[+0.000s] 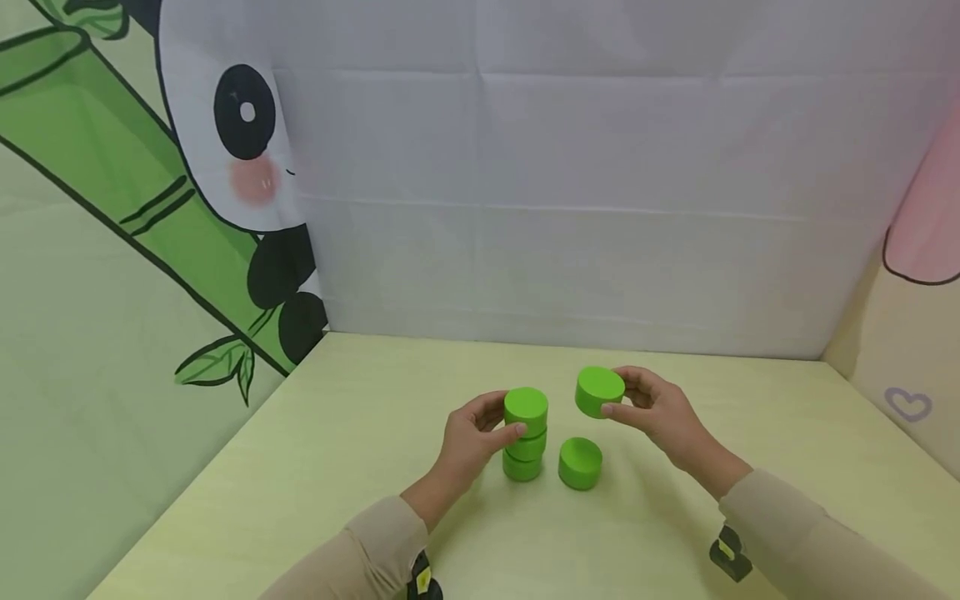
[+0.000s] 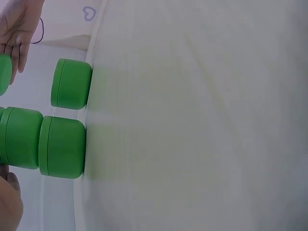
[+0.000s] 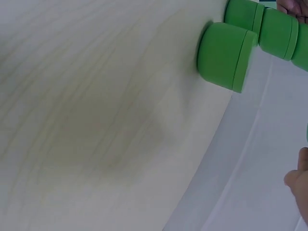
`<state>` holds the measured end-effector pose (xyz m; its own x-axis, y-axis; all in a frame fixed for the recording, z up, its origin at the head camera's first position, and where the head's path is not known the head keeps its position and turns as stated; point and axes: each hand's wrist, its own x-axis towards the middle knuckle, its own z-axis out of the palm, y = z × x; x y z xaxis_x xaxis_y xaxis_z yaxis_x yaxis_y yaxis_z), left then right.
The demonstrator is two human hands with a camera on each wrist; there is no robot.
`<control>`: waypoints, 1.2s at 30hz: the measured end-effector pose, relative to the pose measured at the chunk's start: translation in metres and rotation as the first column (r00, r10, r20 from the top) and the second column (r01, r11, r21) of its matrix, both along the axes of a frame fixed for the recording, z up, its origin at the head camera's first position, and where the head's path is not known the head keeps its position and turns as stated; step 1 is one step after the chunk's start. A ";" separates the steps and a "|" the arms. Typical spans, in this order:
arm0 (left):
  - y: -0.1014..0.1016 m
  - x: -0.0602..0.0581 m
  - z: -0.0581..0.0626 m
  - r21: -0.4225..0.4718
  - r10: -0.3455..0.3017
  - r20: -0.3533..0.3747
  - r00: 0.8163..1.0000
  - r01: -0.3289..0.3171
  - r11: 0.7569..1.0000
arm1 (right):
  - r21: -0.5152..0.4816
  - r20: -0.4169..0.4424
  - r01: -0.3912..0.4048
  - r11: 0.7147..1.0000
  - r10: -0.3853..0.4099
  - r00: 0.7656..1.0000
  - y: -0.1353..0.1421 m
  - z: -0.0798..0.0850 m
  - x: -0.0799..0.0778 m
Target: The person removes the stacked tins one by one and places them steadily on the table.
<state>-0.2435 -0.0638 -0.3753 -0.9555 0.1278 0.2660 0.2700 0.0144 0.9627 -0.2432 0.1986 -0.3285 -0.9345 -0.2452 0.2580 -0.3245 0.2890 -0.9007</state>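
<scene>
Three green round lidded jars stand in a stack. The top jar (image 1: 526, 408) is between the thumb and fingers of my left hand (image 1: 465, 442), with the middle jar (image 1: 530, 448) and bottom jar (image 1: 521, 468) under it. Off the table, to the right of the stack, my right hand (image 1: 667, 417) holds another green jar (image 1: 598, 393) from its right side. Below that raised jar, a single jar (image 1: 580, 464) rests upright on the table, a small gap from the stack. Both wrist views show the single jar (image 2: 72, 84) (image 3: 225, 57); the hands are partly cut off there.
A pale yellow table top (image 1: 337, 500) lies under everything. Behind it hangs a creased white cloth (image 1: 570, 208). A panda-and-bamboo print (image 1: 180, 208) covers the left side, and a wall with a heart drawing (image 1: 908, 404) stands at right.
</scene>
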 end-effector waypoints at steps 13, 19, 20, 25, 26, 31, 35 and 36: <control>-0.001 -0.001 -0.002 -0.028 -0.004 -0.014 1.000 0.004 1.000 | 0.036 0.043 0.040 0.999 -0.042 0.998 0.018 -0.028 0.015; -0.002 -0.002 -0.003 -0.030 -0.005 -0.012 1.000 0.004 1.000 | 0.046 0.056 0.043 0.998 -0.045 0.997 0.023 -0.036 0.020; -0.002 -0.002 -0.003 -0.030 -0.004 -0.015 1.000 0.004 1.000 | 0.044 0.061 0.042 0.998 -0.044 0.997 0.024 -0.037 0.020; -0.003 0.000 -0.004 -0.017 -0.006 -0.018 1.000 0.006 1.000 | 0.035 0.081 0.041 0.999 -0.043 0.996 0.027 -0.041 0.021; -0.004 0.000 -0.004 -0.013 -0.006 -0.014 1.000 0.006 1.000 | 0.038 0.085 0.041 0.998 -0.044 0.995 0.028 -0.042 0.021; -0.004 0.002 -0.004 -0.012 -0.012 -0.014 1.000 0.012 1.000 | 0.045 0.104 0.018 0.999 -0.022 0.994 0.031 -0.048 0.021; -0.005 0.002 -0.003 -0.013 -0.009 -0.015 1.000 0.009 1.000 | 0.058 0.104 -0.001 0.998 -0.005 0.995 0.034 -0.051 0.019; -0.005 0.003 -0.003 -0.014 -0.008 -0.017 1.000 0.008 1.000 | 0.064 0.106 -0.004 0.998 -0.003 0.994 0.034 -0.052 0.018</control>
